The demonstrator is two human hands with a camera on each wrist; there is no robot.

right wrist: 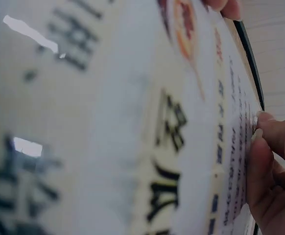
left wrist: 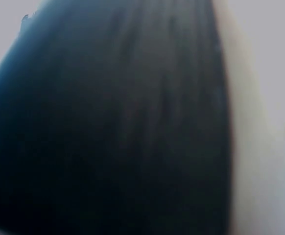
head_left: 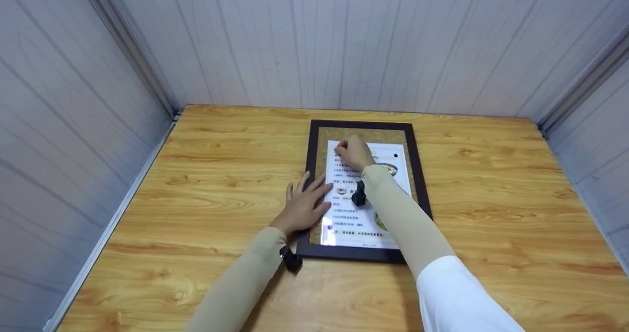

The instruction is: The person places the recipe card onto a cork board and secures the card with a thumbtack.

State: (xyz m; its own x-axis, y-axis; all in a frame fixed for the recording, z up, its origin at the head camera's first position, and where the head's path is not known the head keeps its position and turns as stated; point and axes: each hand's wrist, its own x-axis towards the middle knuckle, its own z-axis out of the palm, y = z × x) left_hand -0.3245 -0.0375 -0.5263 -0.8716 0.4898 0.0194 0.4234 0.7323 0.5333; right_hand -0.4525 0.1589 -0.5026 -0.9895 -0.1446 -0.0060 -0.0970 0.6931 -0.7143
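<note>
Left hand flat beside sheet; right hand pinches its top.

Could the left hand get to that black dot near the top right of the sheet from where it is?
Probably not directly: the right hand and its forearm lie across the sheet between the left hand and the black dot.

The table is wood-grain board with a smooth, faintly shiny finish, and the dark frame on it looks matt, with a speckled, cork-like brown backing inside. On this lies a printed sheet of white paper, glossy enough to catch light (perhaps laminated). Both sleeves are soft, matt beige cloth, and the walls are pale ribbed panels.
</note>
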